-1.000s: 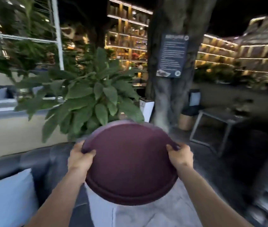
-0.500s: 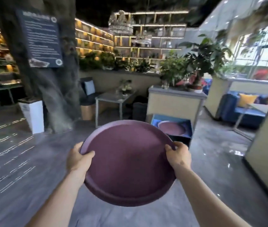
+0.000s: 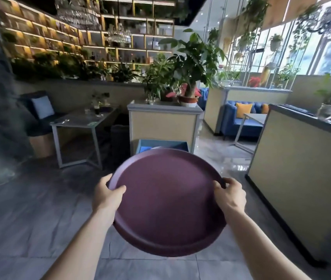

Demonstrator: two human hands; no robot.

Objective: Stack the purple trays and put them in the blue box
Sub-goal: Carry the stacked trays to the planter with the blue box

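I hold a round purple tray (image 3: pixel 167 201) level in front of me at waist height. My left hand (image 3: pixel 107 197) grips its left rim and my right hand (image 3: pixel 230 196) grips its right rim. Straight ahead on the floor, the blue box (image 3: pixel 177 145) stands against a beige partition. The tray I carry hides most of the box's inside; only a sliver of another tray's rim (image 3: pixel 156 147) shows there.
A beige partition (image 3: pixel 163 126) topped with potted plants stands behind the box. A grey table (image 3: pixel 79 123) and dark chair are at the left. A long beige partition (image 3: pixel 293 170) lines the right side. Grey tiled floor (image 3: pixel 39 209) lies between me and the box.
I have turned right, away from the tree trunk, and moved closer to the blue box. The box now sits straight ahead, mostly hidden behind the tray. Both hands keep their grip.
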